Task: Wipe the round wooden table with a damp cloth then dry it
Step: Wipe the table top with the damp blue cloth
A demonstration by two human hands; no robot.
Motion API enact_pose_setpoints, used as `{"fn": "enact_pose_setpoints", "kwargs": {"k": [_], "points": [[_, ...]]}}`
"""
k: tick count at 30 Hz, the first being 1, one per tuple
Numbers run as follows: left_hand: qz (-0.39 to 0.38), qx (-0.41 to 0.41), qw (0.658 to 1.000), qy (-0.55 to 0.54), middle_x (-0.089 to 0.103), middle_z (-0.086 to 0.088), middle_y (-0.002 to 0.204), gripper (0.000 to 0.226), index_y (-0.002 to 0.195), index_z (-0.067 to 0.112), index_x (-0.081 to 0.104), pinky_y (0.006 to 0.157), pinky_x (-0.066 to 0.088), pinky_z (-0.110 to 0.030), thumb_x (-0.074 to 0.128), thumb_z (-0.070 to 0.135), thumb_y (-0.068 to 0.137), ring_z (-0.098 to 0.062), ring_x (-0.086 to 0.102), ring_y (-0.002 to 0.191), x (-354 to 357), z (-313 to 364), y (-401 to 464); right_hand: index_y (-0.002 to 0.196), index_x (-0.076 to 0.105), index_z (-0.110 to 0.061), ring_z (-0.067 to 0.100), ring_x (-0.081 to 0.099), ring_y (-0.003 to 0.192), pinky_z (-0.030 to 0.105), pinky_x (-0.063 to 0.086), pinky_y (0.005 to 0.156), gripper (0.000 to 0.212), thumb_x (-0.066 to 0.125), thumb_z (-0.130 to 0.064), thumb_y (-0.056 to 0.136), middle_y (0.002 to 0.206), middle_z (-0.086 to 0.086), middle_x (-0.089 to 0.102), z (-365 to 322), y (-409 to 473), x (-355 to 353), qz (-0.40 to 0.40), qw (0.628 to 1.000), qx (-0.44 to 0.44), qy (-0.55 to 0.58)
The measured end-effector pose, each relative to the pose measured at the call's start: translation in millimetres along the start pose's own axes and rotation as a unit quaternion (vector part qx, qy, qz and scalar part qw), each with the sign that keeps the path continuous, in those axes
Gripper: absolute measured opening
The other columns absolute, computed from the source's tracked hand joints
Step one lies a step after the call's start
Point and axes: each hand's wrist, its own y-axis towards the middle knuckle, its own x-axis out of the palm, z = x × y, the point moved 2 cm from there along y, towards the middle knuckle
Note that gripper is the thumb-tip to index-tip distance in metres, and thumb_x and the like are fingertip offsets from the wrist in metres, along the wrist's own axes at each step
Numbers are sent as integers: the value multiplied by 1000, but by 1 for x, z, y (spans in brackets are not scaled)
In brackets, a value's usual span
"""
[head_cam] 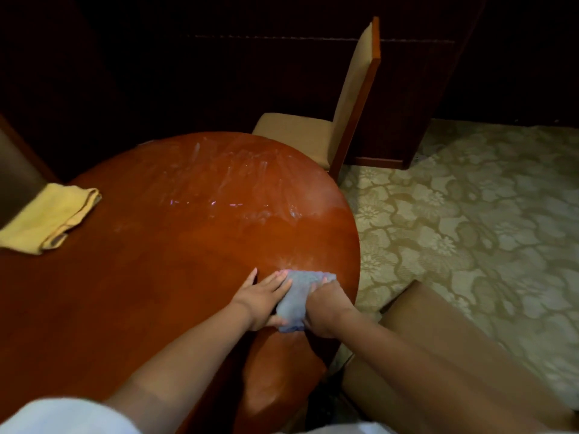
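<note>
Head view: two cloths [300, 296], perhaps.

There is one round table [175, 245] and two cloths, one blue [297, 296] and one yellow [47, 217]. Two hands, left [263, 296] and right [326, 305]. Three chairs, one far [341, 120], one near [445, 355], one at left [15, 170].

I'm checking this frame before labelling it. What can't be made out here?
Head view only:
- Table: near and left rim cut off by the frame and forearms.
- Blue cloth: its edges hidden under the left hand and right hand.
- Background: too dark.
</note>
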Motion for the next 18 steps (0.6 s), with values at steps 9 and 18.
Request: {"fn": "enact_pose_setpoints", "kwargs": {"k": [9,18], "points": [[-28,20,999,32,-20,-2,157,91,151,20,-12,114,-11,-51,35,67,89,-16,-13,146,14,-6,-35,109,66,-5,30,60,102,42,50,85,33,69,-24,82,112,11,66,-35,-21,-40,-53,991,-120,-35],[-22,-9,999,35,-18,-3,158,90,151,19,-11,114,-12,-51,35,67,90,-16,-13,146,21,4,-45,136,48,-7,32,47,125,46,41,97,46,49,-31,97,137,12,51,-49,-15,-15,-56,995,-84,-15]]}}
